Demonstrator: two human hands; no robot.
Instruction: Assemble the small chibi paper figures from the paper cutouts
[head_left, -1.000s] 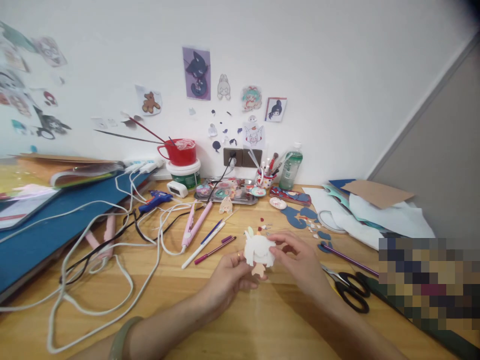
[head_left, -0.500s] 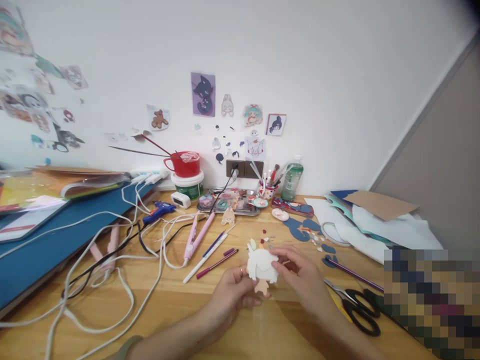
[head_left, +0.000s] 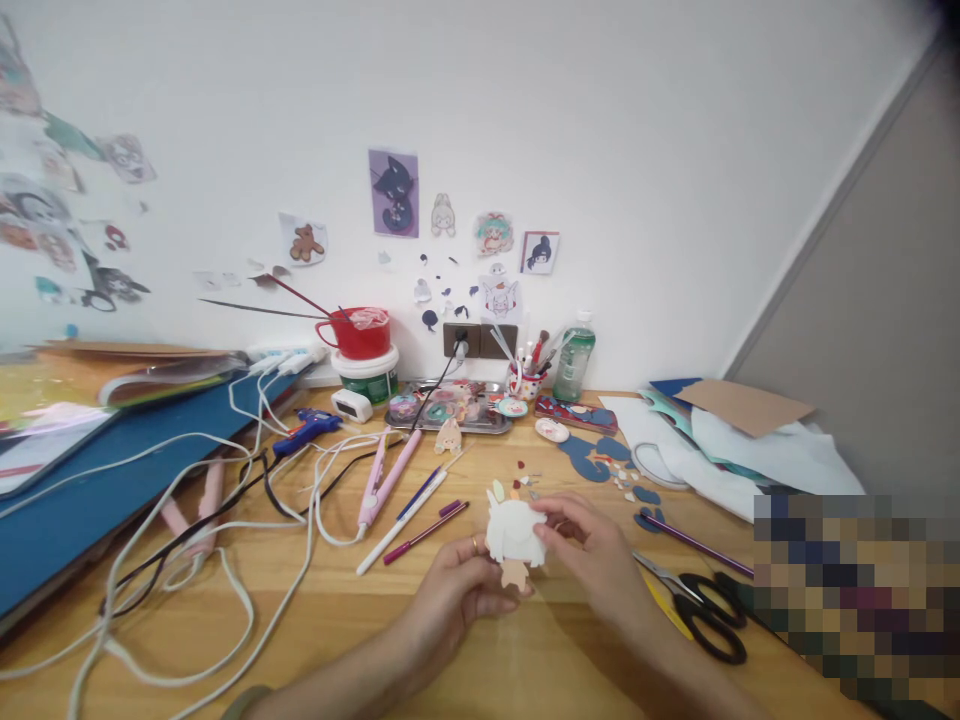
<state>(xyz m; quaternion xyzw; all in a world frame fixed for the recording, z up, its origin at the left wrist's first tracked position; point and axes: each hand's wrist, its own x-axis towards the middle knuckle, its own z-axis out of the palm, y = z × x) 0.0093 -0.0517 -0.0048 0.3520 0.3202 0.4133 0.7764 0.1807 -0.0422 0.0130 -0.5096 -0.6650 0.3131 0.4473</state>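
Between my two hands is a white figure cutout [head_left: 517, 532] with a tan lower piece [head_left: 515, 574], held up over the table's front half. My left hand [head_left: 466, 585] grips its left and lower side, the thumb near the tan piece. On the right edge, the thumb and fingers of my right hand [head_left: 581, 540] pinch the white part. Small red, green and orange scraps [head_left: 523, 478] show just behind the cutout. A maroon pen [head_left: 424, 533] and a white pen [head_left: 397, 525] lie left of my hands.
Black-handled scissors [head_left: 709, 610] lie at my right, near blue foam scraps [head_left: 589, 460] and paper sheets [head_left: 720, 450]. Pink hair straighteners [head_left: 390, 480], white cords [head_left: 247, 600] and a blue glue gun [head_left: 307, 430] spread leftward. A metal tray [head_left: 450, 425] stands by the wall.
The whole view has shifted slightly, so things sit a little further left. Both hands keep their hold on the cutout, which is tilted slightly differently.
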